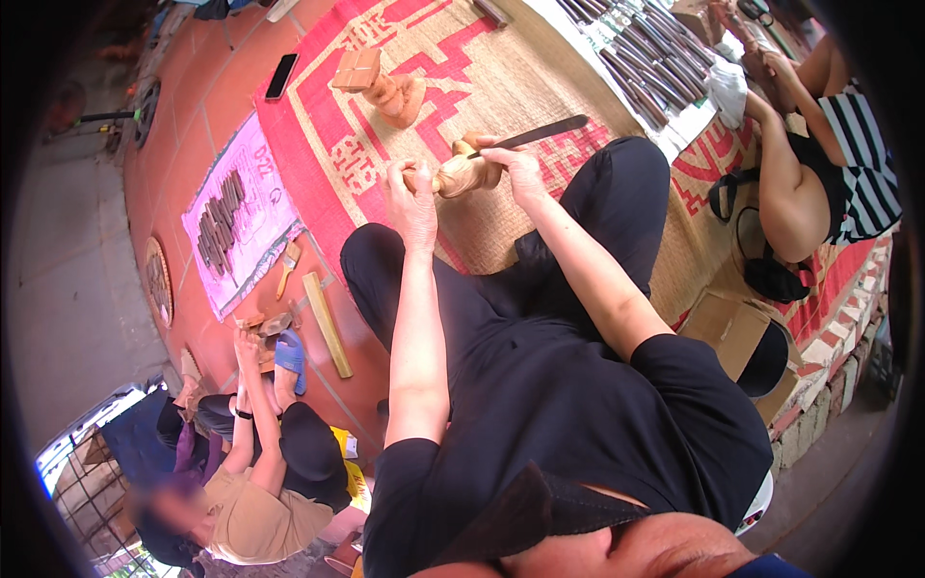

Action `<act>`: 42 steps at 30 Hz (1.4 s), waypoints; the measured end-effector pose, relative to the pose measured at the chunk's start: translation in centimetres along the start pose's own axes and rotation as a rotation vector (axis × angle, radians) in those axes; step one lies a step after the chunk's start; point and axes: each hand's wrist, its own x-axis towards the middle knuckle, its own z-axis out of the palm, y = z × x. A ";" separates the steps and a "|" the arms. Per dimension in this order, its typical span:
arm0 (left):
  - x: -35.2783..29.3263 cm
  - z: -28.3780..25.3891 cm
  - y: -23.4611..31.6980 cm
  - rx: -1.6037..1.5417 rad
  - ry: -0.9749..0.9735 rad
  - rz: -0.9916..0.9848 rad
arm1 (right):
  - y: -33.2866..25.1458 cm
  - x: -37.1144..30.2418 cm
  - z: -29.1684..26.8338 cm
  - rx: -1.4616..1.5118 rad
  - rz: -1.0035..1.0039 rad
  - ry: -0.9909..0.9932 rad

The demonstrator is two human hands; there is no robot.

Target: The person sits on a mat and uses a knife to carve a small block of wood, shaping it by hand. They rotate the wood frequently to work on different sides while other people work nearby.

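My left hand [412, 204] is closed around one end of a pale carved wooden figure [466, 177], held above the mat in front of my knees. In my right hand [521, 175] is a long, flat, dark file [544, 132]. Its near end lies against the top of the figure, and the far end points up to the right. My fingers hide part of both things. Just beyond the left hand, a reddish carved wooden piece [393, 96] with a square block at one end rests on the mat.
A red and straw woven mat [482, 72] lies under the work. Left are a phone [281, 77], a pink sheet [275, 207] with several dark tools, a brush [288, 270] and a wooden strip [328, 325]. Several dark-handled tools [655, 58] lie at far right. People sit on both sides; a cardboard box [725, 328] stands right.
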 end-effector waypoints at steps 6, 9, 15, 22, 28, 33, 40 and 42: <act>0.0 0.0 0.4 0.011 0.004 -0.005 | -0.5 -0.9 1.1 -0.104 0.051 -0.042; 0.1 0.2 0.4 0.011 0.010 0.010 | -0.1 -1.0 1.1 -0.024 0.040 -0.032; 0.3 -0.1 1.4 0.026 -0.022 -0.036 | -0.4 0.2 -0.2 -0.050 -0.015 0.021; 0.6 -0.3 0.5 -0.021 -0.001 -0.026 | -0.1 -0.5 0.6 -0.062 -0.005 -0.032; 0.1 -0.2 0.7 0.006 0.003 -0.050 | -0.6 -0.5 0.4 -0.029 -0.006 0.023; 0.5 -0.1 0.1 -0.001 0.021 -0.029 | -0.1 -0.9 0.9 -0.106 -0.046 -0.064; 0.2 -0.2 0.5 0.027 0.005 -0.047 | -0.8 -0.6 0.5 -0.031 -0.056 -0.025; 0.3 -0.2 0.1 0.019 0.025 -0.020 | -0.6 -1.1 0.9 -0.087 -0.054 -0.059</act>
